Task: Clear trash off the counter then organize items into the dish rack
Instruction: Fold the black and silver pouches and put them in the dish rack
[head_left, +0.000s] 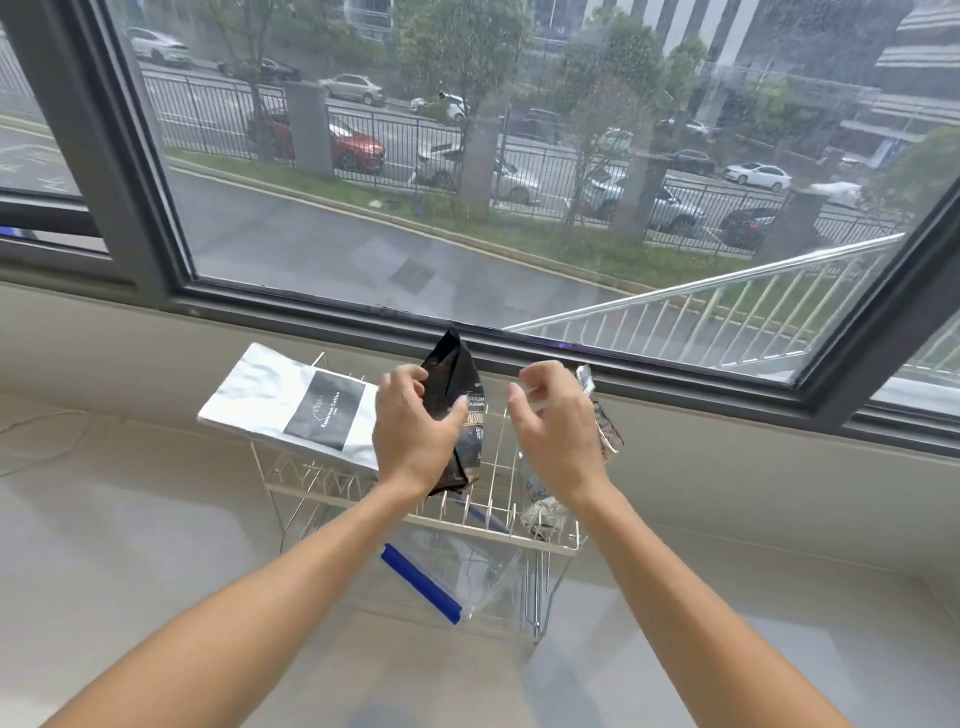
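A white wire dish rack stands on the pale counter below the window. My left hand grips a black pouch upright above the rack. My right hand hovers beside it with fingers curled; a small silver-and-dark packet shows just behind it, and I cannot tell if the fingers hold it. A silver coffee bag with a black label lies across the rack's left end. A clear zip bag with a blue seal hangs over the rack's front edge. Crumpled wrappers lie in the rack's right side.
The window sill and dark frame run right behind the rack. A thin cable trails over the counter at the far left.
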